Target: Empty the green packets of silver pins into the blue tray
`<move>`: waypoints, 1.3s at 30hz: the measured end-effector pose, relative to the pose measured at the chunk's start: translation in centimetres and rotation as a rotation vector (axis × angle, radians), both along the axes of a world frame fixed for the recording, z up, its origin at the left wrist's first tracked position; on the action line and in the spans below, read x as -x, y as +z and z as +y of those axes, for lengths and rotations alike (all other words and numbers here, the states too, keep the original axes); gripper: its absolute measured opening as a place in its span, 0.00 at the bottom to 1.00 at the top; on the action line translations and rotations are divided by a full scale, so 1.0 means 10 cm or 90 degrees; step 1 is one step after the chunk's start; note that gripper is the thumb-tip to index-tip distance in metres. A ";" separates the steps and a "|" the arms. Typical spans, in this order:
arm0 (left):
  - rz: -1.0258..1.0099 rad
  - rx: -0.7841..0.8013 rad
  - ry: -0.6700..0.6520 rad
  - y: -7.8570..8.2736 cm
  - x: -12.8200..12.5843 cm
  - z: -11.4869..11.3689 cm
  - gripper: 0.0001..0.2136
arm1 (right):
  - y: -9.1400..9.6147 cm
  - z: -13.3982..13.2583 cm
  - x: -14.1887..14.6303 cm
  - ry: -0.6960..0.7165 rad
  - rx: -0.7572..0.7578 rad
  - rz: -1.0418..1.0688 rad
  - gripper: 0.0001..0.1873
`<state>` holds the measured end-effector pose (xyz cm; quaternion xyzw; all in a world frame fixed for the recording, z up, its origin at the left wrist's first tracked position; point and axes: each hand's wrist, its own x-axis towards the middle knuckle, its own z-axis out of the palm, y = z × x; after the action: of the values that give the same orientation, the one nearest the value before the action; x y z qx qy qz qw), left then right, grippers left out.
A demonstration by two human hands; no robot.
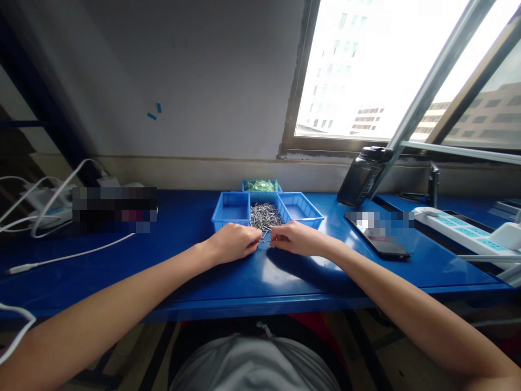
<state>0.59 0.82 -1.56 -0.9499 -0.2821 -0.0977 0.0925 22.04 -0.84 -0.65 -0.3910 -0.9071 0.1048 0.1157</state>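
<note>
My left hand (pixel 238 240) and my right hand (pixel 293 238) meet at the middle of the desk, both closed with the fingertips pinched. A thin, rod-like piece (pixel 264 241) spans the small gap between them, an end at each hand; its exact kind is too small to tell. Just beyond the fingers lies a heap of small, slim metal pieces (pixel 266 215), screw- or nail-like. It sits between a left blue bin (pixel 231 210) and a right blue bin (pixel 300 208). Behind the heap, another blue bin (pixel 244 185) holds green plastic packets (pixel 262 185).
On the blue desk (pixel 195 288), a phone (pixel 380 239) and a dark bottle (pixel 362 176) stand to the right, near a white power strip (pixel 468 231). White cables (pixel 81 255) run across the left side. A wall and a window (pixel 358 70) rise behind.
</note>
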 end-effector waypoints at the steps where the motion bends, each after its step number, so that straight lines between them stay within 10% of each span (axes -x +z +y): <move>1: -0.005 0.001 0.002 0.00 0.00 -0.01 0.07 | 0.00 0.00 0.00 0.004 -0.003 0.003 0.08; 39: -0.014 0.019 0.051 0.07 0.00 -0.06 0.10 | -0.03 0.03 -0.01 0.007 -0.030 -0.020 0.13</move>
<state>0.56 0.27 -0.89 -0.9380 -0.3223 -0.1002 0.0793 22.16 -0.58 -0.94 -0.3850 -0.9130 0.0781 0.1101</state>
